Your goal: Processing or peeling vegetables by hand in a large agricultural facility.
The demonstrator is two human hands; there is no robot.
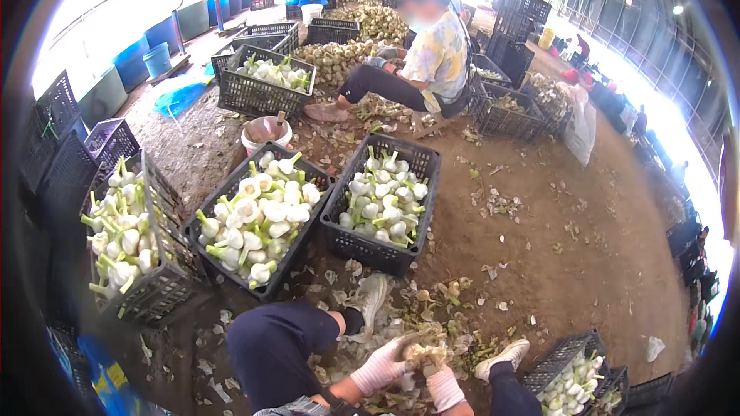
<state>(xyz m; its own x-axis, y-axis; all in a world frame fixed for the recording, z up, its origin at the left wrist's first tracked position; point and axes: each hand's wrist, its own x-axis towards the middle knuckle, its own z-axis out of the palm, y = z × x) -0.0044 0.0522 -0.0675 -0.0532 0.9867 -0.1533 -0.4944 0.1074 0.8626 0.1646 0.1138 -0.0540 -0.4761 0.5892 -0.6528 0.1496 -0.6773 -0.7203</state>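
Observation:
Between my knees, my left hand in a pale knit glove grips a garlic bulb covered in loose, brownish dry skin. My right hand, also gloved, is against the near right side of the bulb. A small greyish part shows by its fingers; whether it is a tool or a piece of the garlic cannot be made out. Under and around both hands lies a litter of peeled garlic skins. Beyond my feet stand a black plastic crate and a second crate, both holding white garlic bulbs with trimmed green stems.
At the left, a tilted crate holds more garlic; another crate stands at lower right. A white bucket sits behind the middle crates. Ahead, a seated person works beside a heap of unpeeled garlic. Crates are stacked behind them.

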